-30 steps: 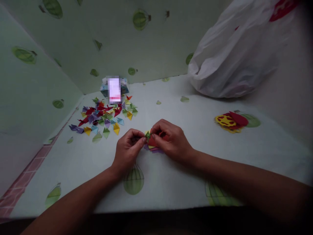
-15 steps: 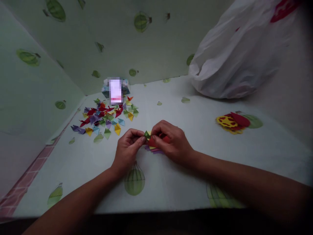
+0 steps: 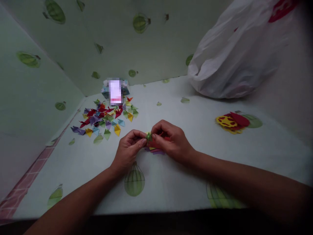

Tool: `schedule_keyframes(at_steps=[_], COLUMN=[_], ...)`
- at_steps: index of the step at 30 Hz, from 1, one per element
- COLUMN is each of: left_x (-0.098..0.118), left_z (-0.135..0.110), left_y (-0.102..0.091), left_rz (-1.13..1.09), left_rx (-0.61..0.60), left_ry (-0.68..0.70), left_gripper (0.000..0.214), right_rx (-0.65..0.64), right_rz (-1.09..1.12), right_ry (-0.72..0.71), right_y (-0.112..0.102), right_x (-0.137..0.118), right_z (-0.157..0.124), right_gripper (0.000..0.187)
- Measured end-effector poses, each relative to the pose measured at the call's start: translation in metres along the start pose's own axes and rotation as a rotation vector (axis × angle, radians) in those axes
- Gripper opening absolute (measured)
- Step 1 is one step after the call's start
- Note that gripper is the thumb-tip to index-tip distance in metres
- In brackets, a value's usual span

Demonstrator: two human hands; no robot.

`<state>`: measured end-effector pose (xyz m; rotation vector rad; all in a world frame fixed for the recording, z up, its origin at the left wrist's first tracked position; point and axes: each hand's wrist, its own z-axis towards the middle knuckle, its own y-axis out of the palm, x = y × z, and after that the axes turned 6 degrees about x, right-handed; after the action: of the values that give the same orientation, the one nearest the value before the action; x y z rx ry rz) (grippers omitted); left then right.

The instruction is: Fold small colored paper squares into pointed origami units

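Observation:
Between my two hands is a small green folded paper piece (image 3: 149, 137), pinched from both sides. My left hand (image 3: 129, 146) grips its left edge with thumb and forefinger. On its right edge the thumb and fingertips of my right hand (image 3: 172, 140) are closed. Below the hands, partly covered by them, lies a stack of coloured paper (image 3: 156, 150) with red, yellow and purple sheets showing. Farther off to the left is a spread of small folded paper birds (image 3: 105, 117) in many colours.
A tissue box (image 3: 105, 91) with a bright, pixelated phone (image 3: 115, 91) in front stands behind the birds. A full white plastic bag (image 3: 227, 62) sits at the back right. Red and yellow paper cut-outs (image 3: 232, 122) lie at the right. The patterned tablecloth (image 3: 102, 195) ends at the near edge.
My left hand has shifted slightly to the right, closer to my right fingertips, and the green paper piece has moved a little with it. Other things stay put.

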<state>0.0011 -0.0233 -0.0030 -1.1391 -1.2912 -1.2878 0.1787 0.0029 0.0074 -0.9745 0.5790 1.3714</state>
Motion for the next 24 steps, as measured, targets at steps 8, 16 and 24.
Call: schedule_keyframes(at_steps=[8,16,24], left_x=[-0.0031,-0.0025,-0.0010], left_z=[0.0013,-0.0030,-0.0052], left_y=[0.0004,0.0016,0.0060], left_rz=[-0.029,-0.018,-0.094], left_rx=[0.024,-0.023,-0.061], left_ry=[0.054,0.083,0.012], left_gripper=[0.014,0.016,0.021], right_rx=[-0.140,-0.035,-0.108], right_rz=[0.202,-0.139,-0.486], right_ry=[0.254,-0.032,-0.413], right_y=[0.0024,0.0028,0.0026], right_x=[0.0037,0.0045,0.0054], right_z=[0.0004,-0.0030,-0.0082], right_gripper=[0.008,0.012,0.019])
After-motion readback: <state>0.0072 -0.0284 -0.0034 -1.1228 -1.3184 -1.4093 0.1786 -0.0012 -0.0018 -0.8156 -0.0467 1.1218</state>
